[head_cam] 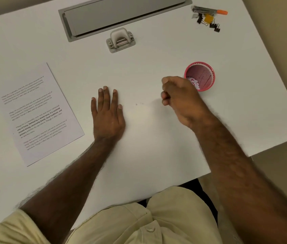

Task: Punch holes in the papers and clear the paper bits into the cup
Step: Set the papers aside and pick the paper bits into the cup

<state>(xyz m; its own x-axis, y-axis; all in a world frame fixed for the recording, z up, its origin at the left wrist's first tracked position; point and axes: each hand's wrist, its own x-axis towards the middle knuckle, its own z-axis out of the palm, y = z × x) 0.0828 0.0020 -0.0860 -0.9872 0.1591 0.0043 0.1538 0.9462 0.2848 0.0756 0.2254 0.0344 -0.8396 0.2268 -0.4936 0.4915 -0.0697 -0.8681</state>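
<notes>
Left hand [107, 111] flat on table [148, 147], right hand [179, 97] curled beside cup [199, 76]

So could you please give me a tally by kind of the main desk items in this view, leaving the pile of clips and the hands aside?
Printed paper: 1
Hole punch: 1
Pink mesh cup: 1
Orange-tipped tool at the far right corner: 1
Total: 4
The small binder clips beside that tool overlap too much to count exactly.
</notes>
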